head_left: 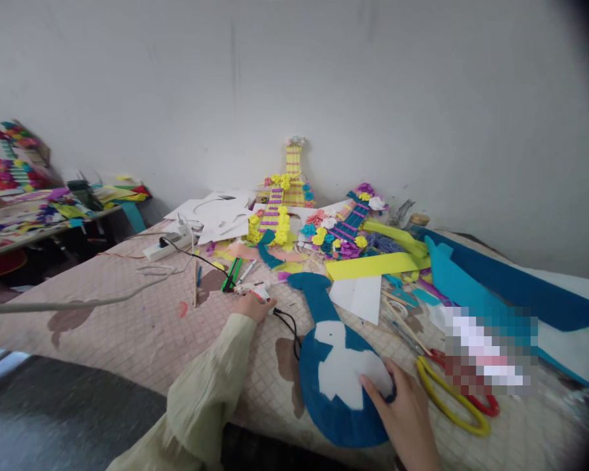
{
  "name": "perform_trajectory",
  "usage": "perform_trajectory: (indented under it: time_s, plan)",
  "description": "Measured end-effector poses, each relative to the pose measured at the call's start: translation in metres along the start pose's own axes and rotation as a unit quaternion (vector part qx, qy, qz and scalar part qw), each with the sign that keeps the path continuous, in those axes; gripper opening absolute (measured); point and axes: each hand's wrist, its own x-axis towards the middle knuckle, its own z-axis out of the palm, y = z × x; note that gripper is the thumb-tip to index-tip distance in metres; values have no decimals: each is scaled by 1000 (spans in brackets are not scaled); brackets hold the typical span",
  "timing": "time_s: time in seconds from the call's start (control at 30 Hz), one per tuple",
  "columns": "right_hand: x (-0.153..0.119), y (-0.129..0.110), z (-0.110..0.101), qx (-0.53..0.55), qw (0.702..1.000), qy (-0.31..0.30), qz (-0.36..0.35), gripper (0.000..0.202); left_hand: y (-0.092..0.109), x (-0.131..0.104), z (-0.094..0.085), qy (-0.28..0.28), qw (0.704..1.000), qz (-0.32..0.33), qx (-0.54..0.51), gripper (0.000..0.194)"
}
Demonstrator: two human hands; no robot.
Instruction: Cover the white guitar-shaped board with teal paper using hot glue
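My left hand (255, 306) is closed around a white hot glue gun (259, 290) with a bit of red on it, low over the table. A black cord curves away beside that hand. In front of me lies a blue guitar-shaped cutout (314, 399), its narrow neck pointing away. An uneven white patch (342, 373) covers the middle of its round body. My right hand (406, 409) grips the cutout's right edge, thumb on the upper face near the white patch; the other fingers are mostly hidden.
Yellow-handled scissors (451, 402) lie right of my right hand. Behind are decorated paper guitars (275, 216), yellow strips (377, 265) and blue sheets (515, 281). A white power strip (167, 247) with cables sits at left, and a grey cable (78, 305) crosses the left side.
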Motion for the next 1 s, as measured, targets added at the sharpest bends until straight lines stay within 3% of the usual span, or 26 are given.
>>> perform_trajectory:
  time_s: [0.13, 0.23, 0.4, 0.53, 0.63, 0.83, 0.93, 1.0]
  plan:
    - [-1, -3, 3, 13, 1000, 10, 25, 68, -9, -9, 5, 27, 999, -7, -36, 38]
    - [0, -10, -2, 126, 985, -21, 115, 75, -18, -22, 3, 58, 996, -4, -73, 35]
    - [1, -27, -20, 411, 867, -65, 275, 78, -32, -49, -7, 135, 982, 19, -127, 27]
    - [3, -27, -35, 478, 808, -31, 343, 79, -47, -65, -16, 173, 967, 31, -185, 21]
    - [8, -23, -42, 471, 806, -4, 358, 83, -57, -73, -18, 163, 953, 33, -251, 25]
    - [32, -26, -40, 429, 841, -26, 330, 73, -80, -91, -23, 153, 908, -1, -389, 44]
    - [42, -34, -37, 437, 832, -24, 340, 72, -99, -101, -34, 169, 897, -46, -407, 45]
    - [45, -38, -35, 445, 828, -21, 339, 71, -117, -105, -43, 186, 906, -73, -374, 45]
